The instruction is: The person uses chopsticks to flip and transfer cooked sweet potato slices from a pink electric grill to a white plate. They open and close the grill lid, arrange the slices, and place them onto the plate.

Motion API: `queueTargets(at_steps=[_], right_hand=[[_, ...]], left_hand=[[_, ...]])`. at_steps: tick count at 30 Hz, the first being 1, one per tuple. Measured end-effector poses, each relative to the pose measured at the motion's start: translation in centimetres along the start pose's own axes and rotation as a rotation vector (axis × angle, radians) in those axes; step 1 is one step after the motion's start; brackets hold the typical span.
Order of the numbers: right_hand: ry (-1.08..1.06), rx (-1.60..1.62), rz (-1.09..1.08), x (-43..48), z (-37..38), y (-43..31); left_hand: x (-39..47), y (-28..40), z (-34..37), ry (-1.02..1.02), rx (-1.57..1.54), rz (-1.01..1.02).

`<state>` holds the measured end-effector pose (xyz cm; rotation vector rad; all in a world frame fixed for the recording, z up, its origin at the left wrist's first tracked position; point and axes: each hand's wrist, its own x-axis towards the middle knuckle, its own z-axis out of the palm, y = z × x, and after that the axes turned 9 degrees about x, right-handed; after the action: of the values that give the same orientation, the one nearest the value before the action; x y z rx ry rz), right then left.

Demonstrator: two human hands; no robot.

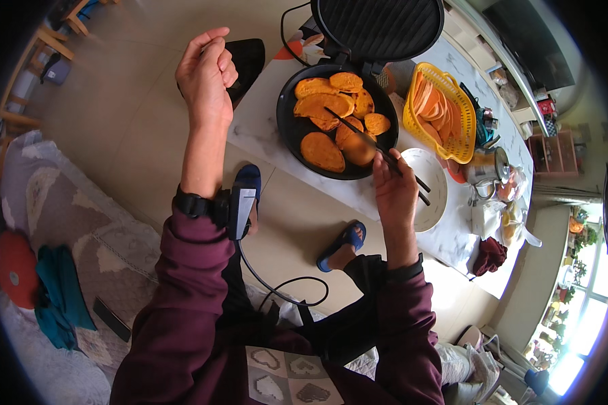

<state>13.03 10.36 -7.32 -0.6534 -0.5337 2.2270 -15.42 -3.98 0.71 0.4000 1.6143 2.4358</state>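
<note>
My right hand (397,190) holds a pair of black chopsticks (347,124) over an open electric griddle (289,147). Their tips lie over browned orange slices, which look like sweet potato (323,152). Several such slices rest on the black plate, and the griddle's ridged lid (377,25) is tipped back. Beside my right hand, partly covered by it, is a white plate (430,212). My left hand (207,76) is raised to the left of the griddle, fingers curled, nothing visible in it. Behind it shows a black object (245,66), partly hidden.
A yellow plastic basket (443,149) of paler orange slices stands right of the griddle on the marble-patterned table (354,195). Beyond are a glass kettle (486,164), plastic bags (514,223) and a dark red cloth (489,257). A cable (283,35) runs behind the griddle. A quilted sofa (116,263) lies left.
</note>
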Motion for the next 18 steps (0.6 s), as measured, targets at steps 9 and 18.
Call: queueTargets(at_steps=[9, 18], right_hand=[[-0.071, 0.173, -0.259, -7.3, -3.0, -4.7], [0.429, 0.203, -0.736, -16.9, -11.6, -5.8]], left_hand=[[0.1, -1.0, 0.7, -0.059, -0.129, -0.055], [-1.3, -2.4, 2.7, -0.129, -0.124, -0.116]])
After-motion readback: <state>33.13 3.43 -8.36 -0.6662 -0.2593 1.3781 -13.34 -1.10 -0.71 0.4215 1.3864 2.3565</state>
